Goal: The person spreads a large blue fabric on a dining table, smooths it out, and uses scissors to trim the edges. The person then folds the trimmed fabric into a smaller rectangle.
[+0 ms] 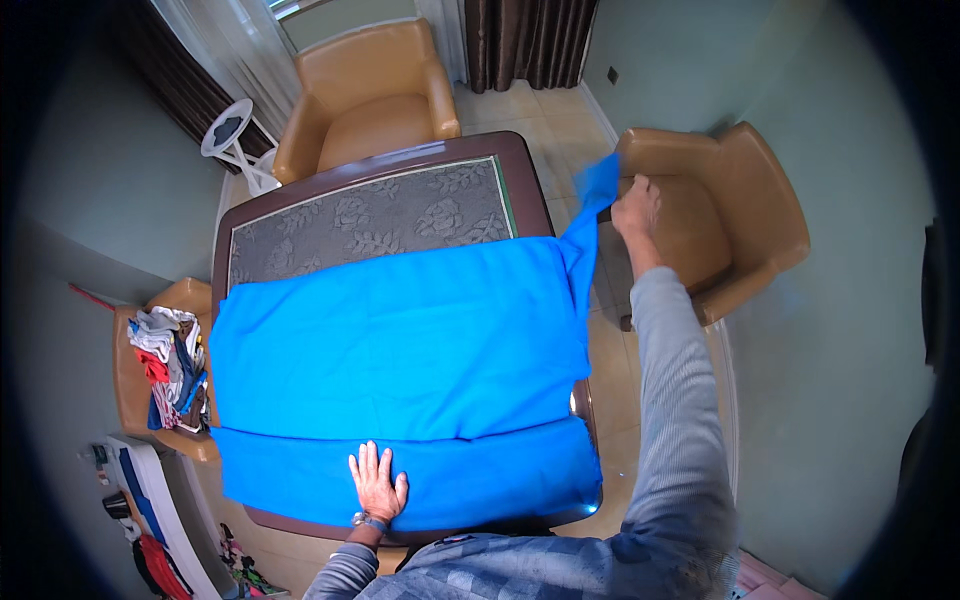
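A large bright blue cloth (400, 350) covers the near and middle part of a dark wooden table (535, 190). Its near strip is folded, with a crease running from left to right. My left hand (378, 488) lies flat on this strip with the fingers spread, a watch on its wrist. Out past the table's right edge, my right hand (636, 207) is closed on a corner of the cloth. That corner is lifted and twisted, and its tip is smeared by motion.
Tan armchairs stand at the far side (375, 130) and the right (690, 220). At the left, another armchair (128, 385) bears a pile of clothes (172, 365). A small white side table (228, 128) stands far left. Patterned grey fabric (370, 215) shows on the tabletop.
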Motion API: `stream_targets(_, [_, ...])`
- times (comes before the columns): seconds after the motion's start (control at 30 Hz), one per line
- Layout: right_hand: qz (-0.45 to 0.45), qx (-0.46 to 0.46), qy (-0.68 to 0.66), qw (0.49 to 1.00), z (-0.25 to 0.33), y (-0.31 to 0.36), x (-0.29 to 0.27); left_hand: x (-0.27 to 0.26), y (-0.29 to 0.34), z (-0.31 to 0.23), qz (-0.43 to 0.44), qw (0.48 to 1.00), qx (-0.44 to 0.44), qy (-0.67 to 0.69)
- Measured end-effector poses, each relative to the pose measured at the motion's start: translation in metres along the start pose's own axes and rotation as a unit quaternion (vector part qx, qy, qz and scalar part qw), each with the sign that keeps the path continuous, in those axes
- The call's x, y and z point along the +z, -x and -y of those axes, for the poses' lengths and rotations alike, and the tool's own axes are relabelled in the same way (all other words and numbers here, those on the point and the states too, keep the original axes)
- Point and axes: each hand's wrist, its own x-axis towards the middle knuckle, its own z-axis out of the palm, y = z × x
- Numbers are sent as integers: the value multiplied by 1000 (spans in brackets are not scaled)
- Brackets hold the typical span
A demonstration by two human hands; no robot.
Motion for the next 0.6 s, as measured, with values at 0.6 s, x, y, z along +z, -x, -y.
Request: stream_targets(0.6, [288,-11,289,913,-495,536,7,3,10,4,-6,999,32,17])
